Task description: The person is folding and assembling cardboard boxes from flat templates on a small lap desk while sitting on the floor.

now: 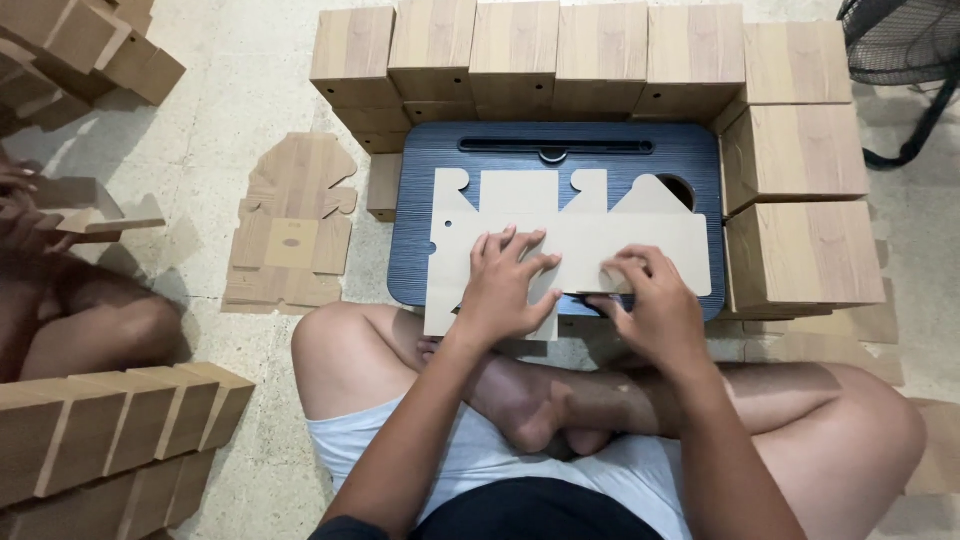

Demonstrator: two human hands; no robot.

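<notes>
1. Wood-grain finished boxes (pixel 600 60) formed the largest feature: a row stood along the far edge of the dark blue lap tray (pixel 420 200), and a stack of three more (pixel 800 210) rose at its right side. These walled the tray on two sides and left little free room to swing a long panel outward.
2. Further finished boxes (pixel 110 430) lay in a slanted row at the near left, beside the knee of a co-worker (pixel 90 320), whose hand (pixel 25 215) rested on another piece at the left edge.
3. The dark blue lap tray sat on the floor just beyond the person's crossed legs and served as the work surface.
4. A flat die-cut cardboard blank (pixel 580 245) lay across the tray, plain side up, its tabs pointing away and its near edge overhanging toward the lap.
5. A pile of unfolded blanks (pixel 290 235) lay on the floor left of the tray, within reach.
6. The left hand (pixel 505 285) pressed flat on the blank, fingers spread and extended, gripping nothing.
7. The right hand (pixel 650 300) had its fingers curled, pinching the blank's near edge.
8. Judgement: the first crease was in hand; the following move would call for firm hold-down while the pinched flap is raised along its score.
</notes>
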